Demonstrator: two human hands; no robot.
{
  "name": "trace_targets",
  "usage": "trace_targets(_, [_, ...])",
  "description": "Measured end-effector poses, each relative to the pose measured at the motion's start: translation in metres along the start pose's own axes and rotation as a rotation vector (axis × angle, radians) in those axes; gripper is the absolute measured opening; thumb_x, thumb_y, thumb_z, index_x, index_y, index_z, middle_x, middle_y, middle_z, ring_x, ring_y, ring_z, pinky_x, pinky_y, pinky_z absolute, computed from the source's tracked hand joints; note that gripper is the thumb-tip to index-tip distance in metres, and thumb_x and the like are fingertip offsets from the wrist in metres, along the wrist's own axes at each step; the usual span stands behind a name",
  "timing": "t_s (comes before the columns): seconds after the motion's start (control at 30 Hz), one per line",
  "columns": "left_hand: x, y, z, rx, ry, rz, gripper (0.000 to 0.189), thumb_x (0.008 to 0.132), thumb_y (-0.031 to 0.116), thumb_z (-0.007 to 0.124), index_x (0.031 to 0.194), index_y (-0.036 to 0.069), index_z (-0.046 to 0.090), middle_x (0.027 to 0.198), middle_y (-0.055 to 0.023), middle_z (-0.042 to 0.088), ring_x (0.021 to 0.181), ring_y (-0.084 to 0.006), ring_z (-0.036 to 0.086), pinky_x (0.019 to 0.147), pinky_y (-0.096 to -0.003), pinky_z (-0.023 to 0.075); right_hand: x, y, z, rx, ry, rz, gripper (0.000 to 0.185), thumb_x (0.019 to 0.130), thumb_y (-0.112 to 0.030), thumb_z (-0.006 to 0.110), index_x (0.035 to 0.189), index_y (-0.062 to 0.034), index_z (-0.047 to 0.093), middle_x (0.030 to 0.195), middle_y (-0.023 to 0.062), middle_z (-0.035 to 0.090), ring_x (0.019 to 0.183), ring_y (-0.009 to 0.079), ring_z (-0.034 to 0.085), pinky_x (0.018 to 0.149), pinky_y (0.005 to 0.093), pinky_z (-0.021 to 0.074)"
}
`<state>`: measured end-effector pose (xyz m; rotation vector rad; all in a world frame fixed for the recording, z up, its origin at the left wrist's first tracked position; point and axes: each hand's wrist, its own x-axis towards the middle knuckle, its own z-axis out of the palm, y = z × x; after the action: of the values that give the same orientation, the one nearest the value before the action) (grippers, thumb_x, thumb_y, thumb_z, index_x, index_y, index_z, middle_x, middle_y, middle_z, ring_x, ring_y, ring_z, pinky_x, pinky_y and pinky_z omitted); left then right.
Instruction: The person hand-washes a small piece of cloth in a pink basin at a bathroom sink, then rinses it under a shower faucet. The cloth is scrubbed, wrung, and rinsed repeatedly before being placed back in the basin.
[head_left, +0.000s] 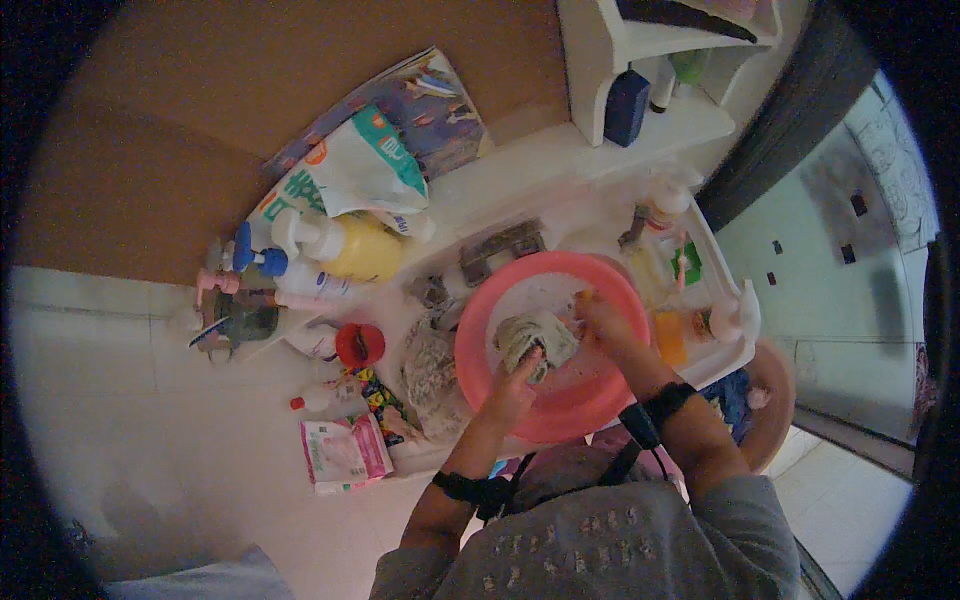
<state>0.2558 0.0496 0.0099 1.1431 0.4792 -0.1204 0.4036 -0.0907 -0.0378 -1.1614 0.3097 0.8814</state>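
A round pink plastic basin (480, 405) stands before me and holds what looks like water. Inside it, my left hand (521, 379) grips a bunched pale greenish cloth (541, 341), thumb on top and some fingers hidden by the folds. To the right of the cloth, my right hand (598, 319) is over the basin with its fingers bent. Something small and orange shows at its fingertips, but blur hides whether the hand holds it. A wet, crumpled patterned cloth (431, 375) lies just left of the basin.
Pump bottles, one of them yellow (367, 247), crowd the left back beside a white and green packet (367, 169). A red cup (360, 345) and a pink and white packet (346, 452) lie left. Bottles and an orange block (670, 337) stand right. A brown tub (776, 405) with clothes is lower right.
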Motion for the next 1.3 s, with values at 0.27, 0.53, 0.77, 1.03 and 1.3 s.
trace_targets(0.27, [-0.001,0.022,0.01,0.799,0.022,0.195,0.045,0.084,-0.006,0.048,0.128,0.002,0.054,0.117,-0.011,0.063,0.112,-0.0211,0.059,0.094,-0.0349,0.0475,-0.086,-0.028,0.079,-1.292,-0.183,-1.083,0.032,0.088,-0.021,0.06,0.117,-0.0084,0.054,0.094,0.0117,0.059,0.071,0.0304,0.06,0.063,0.0432,0.0513])
trace_targets(0.53, [-0.005,0.033,0.014,0.06,-0.027,0.076,0.047,0.092,0.0,0.045,0.138,0.006,0.046,0.127,-0.0124,0.057,0.113,-0.0231,0.058,0.095,-0.0354,0.0474,-0.027,-0.002,0.025,-0.638,-0.108,-0.263,0.035,0.095,-0.029,0.047,0.114,0.0011,0.052,0.102,0.0176,0.062,0.088,0.0262,0.063,0.077,0.0414,0.051])
trace_targets(0.77, [0.004,0.033,0.033,-0.448,0.037,0.046,0.047,0.098,0.016,0.041,0.145,0.009,0.036,0.138,-0.0082,0.048,0.124,-0.0231,0.049,0.107,-0.0411,0.0374,-0.072,0.011,0.064,-0.383,0.002,-0.525,0.045,0.101,-0.037,0.041,0.12,0.0033,0.049,0.11,0.0226,0.06,0.101,0.0332,0.06,0.091,0.0413,0.0472])
trace_targets(1.03, [0.006,0.013,0.05,-0.644,-0.062,-0.052,0.056,0.095,0.025,0.042,0.147,0.01,0.03,0.149,-0.0049,0.036,0.135,-0.0245,0.037,0.111,-0.0413,0.0318,-0.024,0.03,0.029,-0.343,0.022,-0.254,0.041,0.101,-0.038,0.044,0.114,0.0009,0.053,0.103,0.0153,0.061,0.097,0.0241,0.059,0.084,0.0363,0.0473])
trace_targets(1.3, [0.026,0.015,0.038,-0.662,0.21,-0.316,0.053,0.094,0.031,0.047,0.141,0.008,0.04,0.145,-0.0041,0.043,0.13,-0.0192,0.044,0.107,-0.039,0.0381,-0.08,-0.022,0.031,-1.109,0.148,-1.103,0.032,0.095,-0.029,0.054,0.113,-0.0028,0.055,0.102,0.016,0.061,0.094,0.032,0.059,0.08,0.0419,0.0471])
